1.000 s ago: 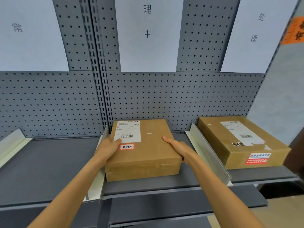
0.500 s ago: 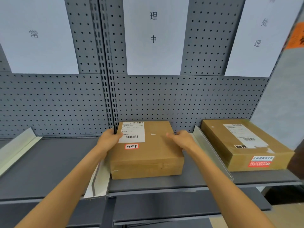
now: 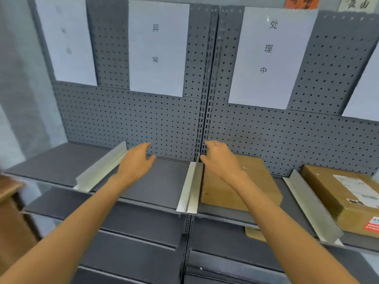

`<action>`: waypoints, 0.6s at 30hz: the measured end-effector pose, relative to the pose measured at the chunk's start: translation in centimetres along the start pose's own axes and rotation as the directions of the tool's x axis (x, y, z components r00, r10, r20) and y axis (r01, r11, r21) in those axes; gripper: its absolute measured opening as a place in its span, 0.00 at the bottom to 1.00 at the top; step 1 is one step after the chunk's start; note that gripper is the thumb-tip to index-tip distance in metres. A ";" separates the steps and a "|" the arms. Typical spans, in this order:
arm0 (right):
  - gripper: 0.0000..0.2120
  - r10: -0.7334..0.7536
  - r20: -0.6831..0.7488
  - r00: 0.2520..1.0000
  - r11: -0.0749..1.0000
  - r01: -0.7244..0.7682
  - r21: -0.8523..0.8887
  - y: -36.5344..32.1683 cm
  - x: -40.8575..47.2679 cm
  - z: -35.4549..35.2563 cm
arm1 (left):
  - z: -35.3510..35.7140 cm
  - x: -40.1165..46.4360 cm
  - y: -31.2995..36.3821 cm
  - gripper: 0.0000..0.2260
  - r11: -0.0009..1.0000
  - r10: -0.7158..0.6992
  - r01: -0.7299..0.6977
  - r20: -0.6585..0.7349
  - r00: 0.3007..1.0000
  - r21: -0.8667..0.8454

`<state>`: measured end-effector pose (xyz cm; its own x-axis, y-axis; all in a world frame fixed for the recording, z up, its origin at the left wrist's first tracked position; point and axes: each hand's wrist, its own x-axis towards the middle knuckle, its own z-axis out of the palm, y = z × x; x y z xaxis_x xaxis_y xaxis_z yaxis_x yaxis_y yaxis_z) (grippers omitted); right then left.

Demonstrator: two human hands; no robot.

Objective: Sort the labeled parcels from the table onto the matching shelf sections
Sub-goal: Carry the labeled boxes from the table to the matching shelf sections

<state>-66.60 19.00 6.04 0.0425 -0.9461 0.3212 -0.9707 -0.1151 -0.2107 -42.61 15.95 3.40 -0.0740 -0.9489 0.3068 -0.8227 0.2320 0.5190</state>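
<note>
Parcel [image 3: 254,181] sits flat on the shelf [image 3: 164,181] section under the 处理中 sign [image 3: 270,56], just right of the divider [image 3: 190,189]; left hand [image 3: 136,162] and right hand [image 3: 220,158] both spread, holding nothing; placement looks done; next: back to the table for another labeled parcel, read its label, match the section

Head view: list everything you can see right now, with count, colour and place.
Parcels: two, brown cardboard; one in the section under the 处理中 sign, one in the next section right.
Dividers: three, pale metal, standing on the top shelf.
Shelf: grey, lower tiers beneath.
Pegboard: grey, behind the shelf.
Paper signs: four white sheets on the pegboard, the rightmost cut off.
Wooden furniture: brown, left edge.
Left hand: open, above the 异常 section.
Right hand: open, over the first parcel's left edge.
</note>
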 end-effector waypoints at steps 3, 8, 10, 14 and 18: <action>0.24 -0.106 0.069 0.992 0.994 0.108 -0.023 -7.0 -0.7 1.8 | -4.5 -3.8 -6.0 0.21 0.991 -0.056 0.057 -0.017 0.998 0.124; 0.23 -0.293 0.132 0.947 0.956 0.294 0.013 -19.1 -3.4 5.1 | -11.4 -12.5 -15.5 0.21 0.962 -0.161 0.167 -0.047 0.986 0.217; 0.21 -0.365 0.145 0.920 0.931 0.362 0.047 -23.7 -4.7 6.4 | -14.2 -16.1 -18.7 0.18 0.947 -0.217 0.232 -0.089 0.972 0.223; 0.21 -0.511 0.159 0.845 0.859 0.495 0.132 -32.8 -7.6 8.3 | -19.2 -23.2 -24.1 0.19 0.910 -0.300 0.331 -0.155 0.941 0.248; 0.21 -0.661 0.143 0.736 0.748 0.634 0.194 -41.5 -10.2 9.5 | -24.0 -29.7 -27.9 0.19 0.837 -0.423 0.479 -0.242 0.873 0.265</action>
<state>-24.47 30.55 2.71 0.7070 -0.6638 0.2439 -0.6537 -0.7450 -0.1328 -3.96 42.77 -0.99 0.4201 -0.8749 0.2410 -0.8731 -0.3172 0.3701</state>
